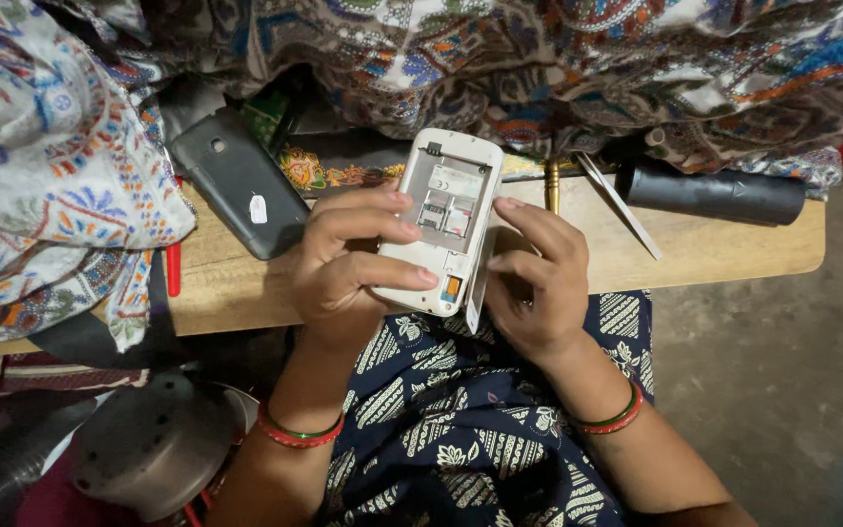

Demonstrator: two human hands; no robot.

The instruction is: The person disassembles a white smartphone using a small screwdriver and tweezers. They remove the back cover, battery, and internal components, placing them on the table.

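Left hand (348, 262): raised over the lap, wrist bent, fingers curled across the left edge of a white mobile phone (444, 222) with its back cover off, thumb hidden beneath. Closed on the phone.

Right hand (531, 278): mirrors it on the other side, index finger laid along the phone's right edge, remaining fingers folded under and pinching a thin white panel (475, 290) seen edge-on against the phone's lower right side. Closed on both.

Phone: held tilted just above the front edge of the wooden table (734, 252), open battery bay and card slots facing up.

On the table: dark grey phone (236, 181) lying face down at left; black cylinder (714, 193) at right; pale flat strip (619, 205) and brass-coloured rod (552, 185), both partly tucked under patterned cloth (558, 59).

Obscured: table's far half beneath the cloth; a red object (173, 268) mostly hidden at the left edge; rounded grey metal item (153, 449) at lower left, unclear what it is.
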